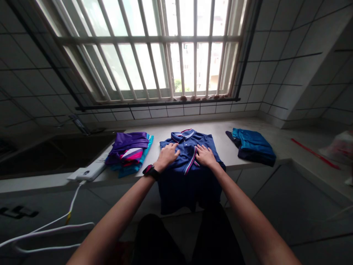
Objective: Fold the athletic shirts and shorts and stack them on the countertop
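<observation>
A navy polo shirt (180,184) lies on the counter, its collar toward the window and its lower part hanging over the front edge. Striped trim runs along the collar and the sleeve ends, and the sleeves are folded in over the chest. My left hand (168,154) rests on the left side of the chest, fingers stretched out; a dark watch is on that wrist. On the right side, my right hand (205,155) lies flat beside the striped sleeve cuff, fingers spread. Neither hand grips the cloth visibly.
Left of the shirt sits a pile of purple, pink and turquoise clothes (129,145), close to a white power strip (92,171) and a dark sink (55,154). To the right are folded blue and black clothes (253,145) and a red strip (314,153). A barred window (165,38) stands behind.
</observation>
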